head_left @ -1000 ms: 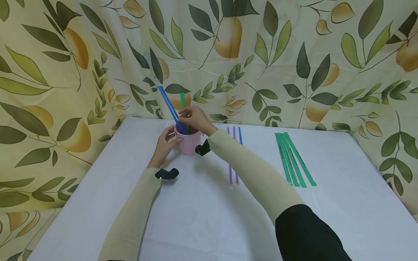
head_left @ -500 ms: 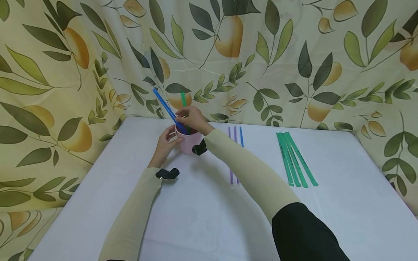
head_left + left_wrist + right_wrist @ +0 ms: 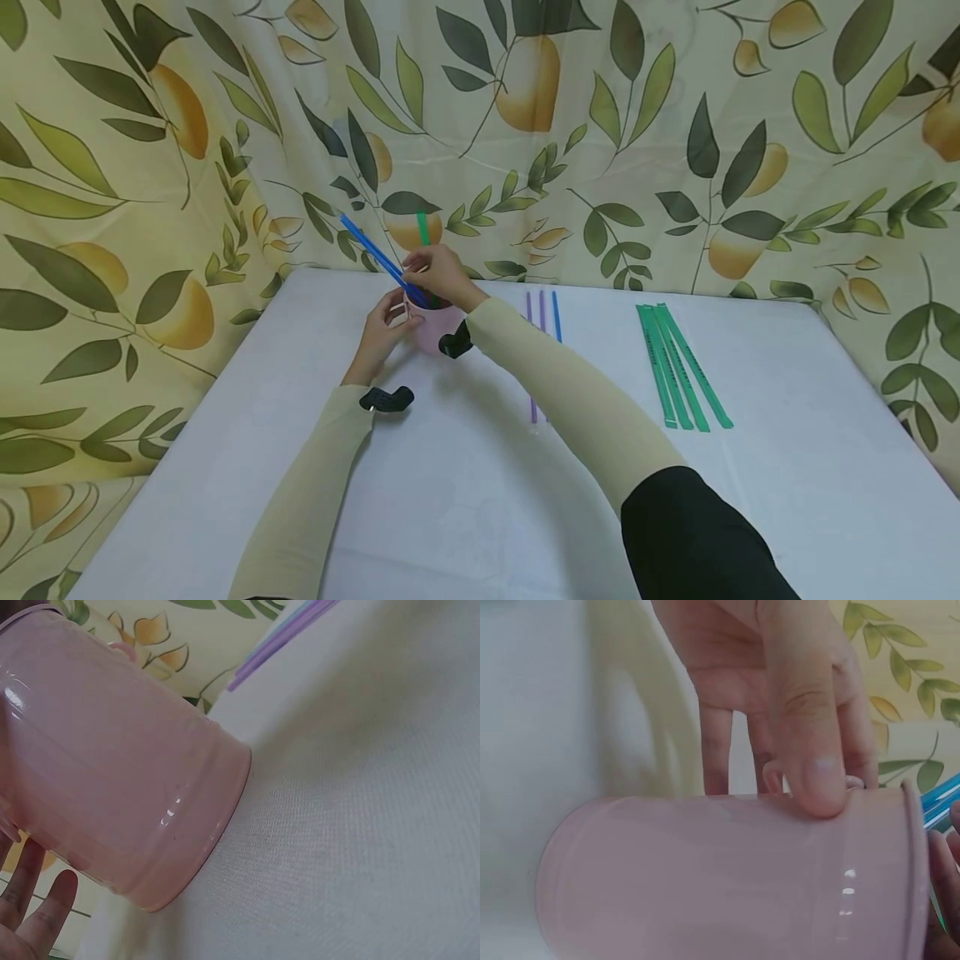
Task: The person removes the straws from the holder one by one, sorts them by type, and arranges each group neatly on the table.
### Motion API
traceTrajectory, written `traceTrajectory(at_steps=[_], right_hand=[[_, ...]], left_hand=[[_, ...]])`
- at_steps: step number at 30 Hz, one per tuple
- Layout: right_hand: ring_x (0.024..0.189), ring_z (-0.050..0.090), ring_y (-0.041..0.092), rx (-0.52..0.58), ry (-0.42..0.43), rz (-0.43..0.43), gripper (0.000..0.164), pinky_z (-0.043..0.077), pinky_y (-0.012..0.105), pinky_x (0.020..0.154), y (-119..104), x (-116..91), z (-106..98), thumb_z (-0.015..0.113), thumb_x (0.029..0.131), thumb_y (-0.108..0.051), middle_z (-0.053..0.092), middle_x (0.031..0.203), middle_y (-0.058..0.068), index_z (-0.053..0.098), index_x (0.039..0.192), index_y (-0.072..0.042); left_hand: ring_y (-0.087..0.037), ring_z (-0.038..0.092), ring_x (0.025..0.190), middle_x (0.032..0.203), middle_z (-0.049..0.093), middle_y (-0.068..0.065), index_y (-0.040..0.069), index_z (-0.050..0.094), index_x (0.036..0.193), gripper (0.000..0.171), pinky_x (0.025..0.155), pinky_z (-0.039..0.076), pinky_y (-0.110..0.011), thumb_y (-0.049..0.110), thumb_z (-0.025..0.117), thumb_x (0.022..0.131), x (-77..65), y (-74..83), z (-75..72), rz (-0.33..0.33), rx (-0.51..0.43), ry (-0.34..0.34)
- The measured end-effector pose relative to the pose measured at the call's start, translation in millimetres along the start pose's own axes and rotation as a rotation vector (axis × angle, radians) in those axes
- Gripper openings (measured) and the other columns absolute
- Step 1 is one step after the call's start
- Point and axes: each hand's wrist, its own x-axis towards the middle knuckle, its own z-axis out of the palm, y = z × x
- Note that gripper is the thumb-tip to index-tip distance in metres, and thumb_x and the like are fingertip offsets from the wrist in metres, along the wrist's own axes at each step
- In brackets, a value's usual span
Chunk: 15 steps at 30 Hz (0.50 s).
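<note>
Table (image 3: 450,500), pink cup (image 3: 430,333), illegibly printed strips (image 3: 669,367)

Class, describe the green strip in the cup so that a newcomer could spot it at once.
At the far side of the white table, the left hand holds a pink cup. From its mouth, blue straws lean left and one green strip rises nearly upright. Its colour sets it apart from those straws, its place from the green strips lying on the table.

I see soft, slightly dim light, diffuse shadows across the white tablecloth (image 3: 450,500), and small glints on the pink cup (image 3: 127,757).
</note>
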Motion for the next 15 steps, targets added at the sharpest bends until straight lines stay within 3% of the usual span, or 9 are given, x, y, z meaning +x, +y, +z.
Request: traceTrajectory(at_steps=[15], right_hand=[[0.097, 0.064, 0.022, -0.011, 0.002, 0.029, 0.023, 0.056, 0.028, 0.083, -2.5, 10.0, 2.8, 0.066, 0.087, -0.014, 0.070, 0.107, 0.012, 0.069, 0.108, -0.005]], left_hand=[[-0.034, 0.036, 0.135, 0.148, 0.035, -0.017, 0.004, 0.033, 0.143, 0.065, 0.115, 0.031, -0.049, 0.011, 0.065, 0.087, 2.3, -0.3, -0.4, -0.016, 0.002, 0.005]])
